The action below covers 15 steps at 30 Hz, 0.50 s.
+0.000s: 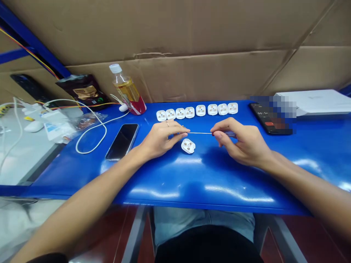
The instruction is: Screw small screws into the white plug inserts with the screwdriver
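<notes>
Eight white plug bases [200, 110] with metal contacts sit in a row near the back of the glossy blue tabletop [175, 182]. A ninth plug base [188, 146] lies apart from them, nearer the person, just below the left fingertips, its contacts facing up.

The right hand [244, 144] is closed around the handle of a slim screwdriver [200, 133], which lies level above the tabletop, its shaft pointing left. The left hand [161, 138], with a ring on one finger, has thumb and index finger pinched together at the shaft's far end; whether they also grip something small there, I cannot tell. Neither hand touches the ninth plug base.

To the left are a dark smartphone [122, 141], a looped white cable [105, 131] and a drink bottle [127, 91] with a white cap. To the right, a partly pixelated phone [270, 118] lies beside a white box [315, 102].
</notes>
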Motion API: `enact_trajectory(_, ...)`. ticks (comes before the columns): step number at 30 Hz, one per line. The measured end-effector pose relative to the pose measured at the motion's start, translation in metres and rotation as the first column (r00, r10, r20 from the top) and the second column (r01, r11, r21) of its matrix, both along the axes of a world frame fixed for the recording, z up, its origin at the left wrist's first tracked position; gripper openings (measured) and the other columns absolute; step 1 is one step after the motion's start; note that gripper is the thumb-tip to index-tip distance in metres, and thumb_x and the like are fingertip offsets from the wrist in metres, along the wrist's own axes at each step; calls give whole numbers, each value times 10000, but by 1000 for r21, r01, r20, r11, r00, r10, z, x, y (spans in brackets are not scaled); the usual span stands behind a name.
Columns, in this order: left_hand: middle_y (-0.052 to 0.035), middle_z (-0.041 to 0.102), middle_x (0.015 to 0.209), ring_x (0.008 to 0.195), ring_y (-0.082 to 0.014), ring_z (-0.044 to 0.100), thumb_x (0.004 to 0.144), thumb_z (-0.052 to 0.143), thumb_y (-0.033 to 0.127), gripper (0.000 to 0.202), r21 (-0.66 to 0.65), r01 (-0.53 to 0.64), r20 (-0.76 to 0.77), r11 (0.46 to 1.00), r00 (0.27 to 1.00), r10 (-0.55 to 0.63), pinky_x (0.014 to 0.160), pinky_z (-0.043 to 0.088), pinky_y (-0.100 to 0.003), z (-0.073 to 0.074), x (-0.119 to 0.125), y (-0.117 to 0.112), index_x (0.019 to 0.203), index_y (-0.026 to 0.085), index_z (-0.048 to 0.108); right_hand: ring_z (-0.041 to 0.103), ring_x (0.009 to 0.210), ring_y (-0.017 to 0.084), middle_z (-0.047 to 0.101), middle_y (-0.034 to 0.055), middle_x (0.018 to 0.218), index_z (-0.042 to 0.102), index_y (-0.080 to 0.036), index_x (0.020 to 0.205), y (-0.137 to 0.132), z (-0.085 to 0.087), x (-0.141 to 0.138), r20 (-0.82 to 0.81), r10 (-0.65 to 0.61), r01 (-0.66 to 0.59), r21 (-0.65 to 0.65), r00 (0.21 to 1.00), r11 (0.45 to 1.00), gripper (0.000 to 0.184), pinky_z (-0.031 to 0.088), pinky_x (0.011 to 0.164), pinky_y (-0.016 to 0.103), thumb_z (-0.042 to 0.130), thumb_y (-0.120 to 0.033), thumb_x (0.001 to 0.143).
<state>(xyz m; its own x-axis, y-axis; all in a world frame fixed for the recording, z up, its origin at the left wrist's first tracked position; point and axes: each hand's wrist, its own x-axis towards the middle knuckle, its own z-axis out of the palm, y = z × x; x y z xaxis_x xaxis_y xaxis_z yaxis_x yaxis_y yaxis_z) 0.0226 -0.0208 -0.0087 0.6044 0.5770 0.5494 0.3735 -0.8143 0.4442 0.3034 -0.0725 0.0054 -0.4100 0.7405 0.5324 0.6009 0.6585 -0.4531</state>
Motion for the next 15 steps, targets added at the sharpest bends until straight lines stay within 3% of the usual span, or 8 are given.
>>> enact_trajectory(3,-83,821,1059,952,-173,769,1020,676,208,174,94,14,-25,996,1000,-12,862,583,-274,0,1,-2,1136,172,800,751,701,187,782,27,894,649,-238,1073,-2,1,-1,-40,-8,8,-14,999,1000,90,602,692,320,597,-298,1031)
enact_trajectory(7,-75,804,1072,957,-172,756,1036,659,247,182,66,36,-57,997,998,-32,881,585,-282,1,2,-3,1150,183,785,776,769,203,795,39,972,650,-247,1058,-4,1,-3,-58,23,-23,2,998,1000,74,640,755,339,660,-282,994)
enact_trajectory(12,-124,690,1371,956,-198,717,923,793,454,608,-42,-31,-127,999,992,26,985,569,-374,10,-1,-5,1457,209,638,758,708,189,793,26,927,645,-253,1037,-6,1,-2,-30,28,-28,11,999,1000,47,631,694,330,652,-258,991)
enact_trajectory(15,-117,709,1311,947,-208,696,852,835,557,683,-162,-8,-186,987,982,-23,930,560,-355,14,-4,-4,1408,193,674,744,673,183,776,11,856,637,-251,994,-7,2,0,-15,22,-21,44,1000,999,41,608,635,314,665,-237,968)
